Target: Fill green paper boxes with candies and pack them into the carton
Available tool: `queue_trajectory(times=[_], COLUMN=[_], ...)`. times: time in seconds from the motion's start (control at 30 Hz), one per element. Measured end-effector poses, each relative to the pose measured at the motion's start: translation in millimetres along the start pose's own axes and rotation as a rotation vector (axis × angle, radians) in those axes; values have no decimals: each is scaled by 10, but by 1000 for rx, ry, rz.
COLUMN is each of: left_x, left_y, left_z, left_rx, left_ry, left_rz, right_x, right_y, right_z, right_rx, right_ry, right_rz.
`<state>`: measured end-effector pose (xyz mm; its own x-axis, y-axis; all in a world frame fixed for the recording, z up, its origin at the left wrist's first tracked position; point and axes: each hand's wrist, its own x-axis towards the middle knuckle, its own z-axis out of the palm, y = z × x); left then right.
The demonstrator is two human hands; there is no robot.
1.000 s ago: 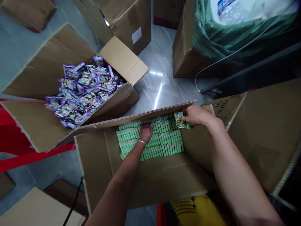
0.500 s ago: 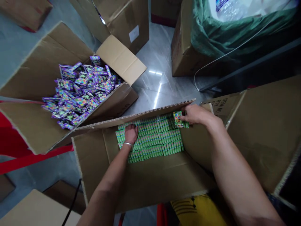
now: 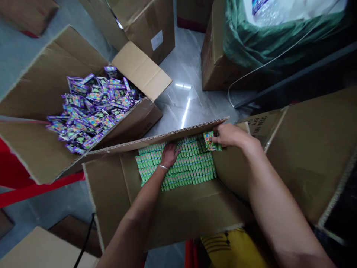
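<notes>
A large cardboard box (image 3: 192,219) in front of me holds several tight rows of small green packets (image 3: 192,163), standing on edge. My left hand (image 3: 169,154) lies over the back rows, thumb apart from the fingers, touching the packet tops; its fingertips are partly hidden. At the back right corner of the box, my right hand (image 3: 227,134) pinches a green packet (image 3: 209,141) whose printed front faces me. Another green packet shows just under those fingers.
Left of my box, an open carton (image 3: 52,59) is heaped with purple packets (image 3: 95,108). A closed carton (image 3: 156,26) stands behind on the shiny floor. At the back right is a bin with a green bag (image 3: 237,44). Red bars (image 3: 41,190) run at the left.
My left hand has moved right along the rows, toward the middle. The right hand stays at the corner with its packet, and the whole view has shifted slightly.
</notes>
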<state>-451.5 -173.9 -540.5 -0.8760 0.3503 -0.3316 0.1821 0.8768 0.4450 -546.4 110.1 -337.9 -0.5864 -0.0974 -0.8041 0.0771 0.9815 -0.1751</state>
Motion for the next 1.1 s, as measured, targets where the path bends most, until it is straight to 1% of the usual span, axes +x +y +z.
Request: queue_trajectory(times=[0.07,0.13,0.2,0.3,0.43,0.5,0.57,0.63,0.7,0.77,0.83,0.9,0.97,1.03,1.1], left_x=[124,192,202,168,144,127,73,-36,-201,-401,-609,-803,-972,-1125,-1279], left_y=[124,192,206,182,209,271,350,422,463,464,437,403,379,369,363], left_z=[120,218,283,323,265,176,42,-137,-359,-621,-925,-1273,-1664,-2090,-2533], left_rx=[-58,-101,-127,-148,-169,-178,-184,-187,-184,-173,-158,-144,-137,-141,-156], left_ry=[-41,-61,-64,-59,-53,-32,0,17,4,-36,-89,-129,-148,-151,-126], left_rz=[64,84,77,58,47,27,-9,-45,-68,-80,-82,-77,-66,-49,-39], right_x=[-6,-2,8,29,45,42,23,-25,-120,-274,-487,-744,-1023,-1304,-1574], right_y=[0,3,10,27,30,0,-56,-129,-206,-268,-305,-323,-339,-372,-435], right_z=[-5,-4,5,25,51,69,94,123,148,162,164,158,153,158,176], right_rx=[16,34,42,53,81,104,145,187,214,235,250,258,263,267,263], right_ry=[-6,-8,-5,-4,-12,-15,-16,-20,-21,-14,6,42,86,129,168], right_rz=[3,0,-7,-2,9,6,11,30,48,62,78,97,119,133,134])
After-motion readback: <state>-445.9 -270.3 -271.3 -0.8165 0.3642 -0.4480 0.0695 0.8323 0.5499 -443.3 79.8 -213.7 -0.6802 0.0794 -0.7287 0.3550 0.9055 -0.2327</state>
